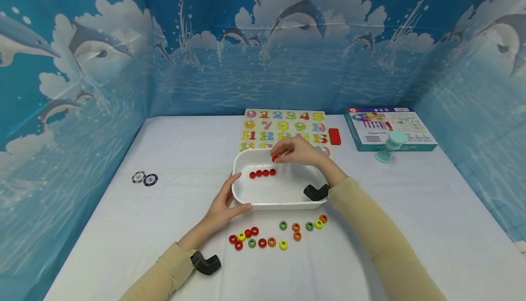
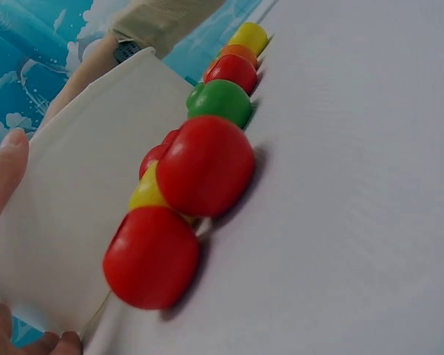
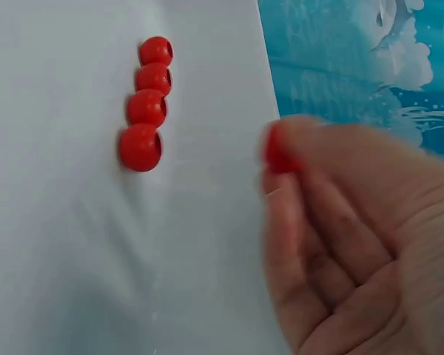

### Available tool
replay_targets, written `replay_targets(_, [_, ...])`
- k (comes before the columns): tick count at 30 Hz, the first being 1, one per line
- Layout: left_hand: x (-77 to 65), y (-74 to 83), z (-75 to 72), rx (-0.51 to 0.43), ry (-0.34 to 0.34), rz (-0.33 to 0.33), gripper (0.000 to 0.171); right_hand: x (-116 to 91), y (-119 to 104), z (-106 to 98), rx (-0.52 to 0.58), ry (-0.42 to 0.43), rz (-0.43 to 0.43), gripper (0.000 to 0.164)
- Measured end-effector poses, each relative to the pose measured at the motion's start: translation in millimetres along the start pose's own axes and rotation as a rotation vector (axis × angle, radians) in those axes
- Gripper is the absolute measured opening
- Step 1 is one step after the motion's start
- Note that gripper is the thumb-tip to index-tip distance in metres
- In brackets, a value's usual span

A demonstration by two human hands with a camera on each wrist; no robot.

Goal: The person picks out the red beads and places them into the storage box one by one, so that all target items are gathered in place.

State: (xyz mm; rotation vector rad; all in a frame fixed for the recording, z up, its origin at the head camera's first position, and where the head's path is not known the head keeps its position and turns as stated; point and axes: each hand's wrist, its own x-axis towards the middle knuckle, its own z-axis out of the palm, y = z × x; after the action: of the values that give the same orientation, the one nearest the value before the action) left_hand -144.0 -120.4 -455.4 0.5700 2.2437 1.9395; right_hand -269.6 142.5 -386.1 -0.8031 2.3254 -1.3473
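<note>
A white tray (image 1: 283,197) lies in the middle of the table, with a short row of red beads (image 1: 265,173) inside it. My left hand (image 1: 222,205) holds the tray's front left corner, thumb along the front side and fingers at the left side. Over the tray's back part, my right hand (image 1: 297,151) pinches another red bead (image 3: 281,150) between thumb and fingertips. In the right wrist view the row of red beads (image 3: 146,109) runs along the tray floor to the left of that hand. The left wrist view has a green bead (image 2: 220,102) and red ones beside the tray wall.
Red, yellow, green and orange beads (image 1: 271,242) lie scattered in front of the tray. Behind it is a number board (image 1: 283,125) with a red block (image 1: 334,136). A box (image 1: 394,129) and a mint-green object (image 1: 390,146) stand back right; two round chips (image 1: 150,180) lie left.
</note>
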Motion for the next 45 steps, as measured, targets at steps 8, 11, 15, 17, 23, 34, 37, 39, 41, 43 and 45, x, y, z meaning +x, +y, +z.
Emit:
replay_targets(8, [-2.7, 13.2, 1.0, 0.026, 0.007, -0.014, 0.082, 1.3, 17.7, 6.8, -0.164, -0.026, 0.037, 0.022])
replay_targets(11, [-2.2, 11.7, 1.0, 0.023, 0.005, -0.017, 0.082, 1.3, 22.8, 9.4, -0.243, -0.049, 0.055, 0.021])
replay_targets(15, [-1.5, 10.5, 1.4, 0.017, 0.004, -0.017, 0.083, 1.2, 26.0, 11.8, -0.273, -0.066, 0.094, 0.021])
replay_targets(17, [-1.4, 11.0, 1.5, 0.016, 0.002, -0.016, 0.083, 1.2, 26.2, 12.6, -0.279, -0.07, 0.107, 0.023])
replay_targets(23, [-1.7, 13.5, 2.0, 0.014, -0.001, -0.015, 0.082, 2.0, 26.2, 13.8, -0.304, -0.083, 0.128, 0.025])
replay_targets(34, [2.9, -14.5, 0.1, 0.025, 0.017, 0.005, 0.084, -13.1, -13.5, -7.9, -0.161, 0.059, -0.042, 0.035])
replay_targets(37, [2.9, -18.4, -0.2, 0.032, 0.023, 0.021, 0.084, -30.2, -35.3, -5.3, -0.124, 0.069, -0.126, 0.035])
replay_targets(39, [2.7, -19.2, -0.3, 0.034, 0.026, 0.026, 0.084, -43.6, -49.1, 4.2, -0.098, 0.046, -0.175, 0.033])
replay_targets(41, [2.6, -19.1, -0.3, 0.035, 0.026, 0.027, 0.084, -57.8, -63.3, 18.0, -0.079, 0.014, -0.212, 0.032])
replay_targets(43, [2.7, -18.6, -0.4, 0.034, 0.026, 0.028, 0.084, -70.0, -73.2, 33.8, -0.054, -0.024, -0.255, 0.03])
replay_targets(45, [2.2, -14.1, -0.2, 0.029, 0.025, 0.023, 0.084, -79.4, -75.6, 51.4, -0.037, -0.054, -0.293, 0.027])
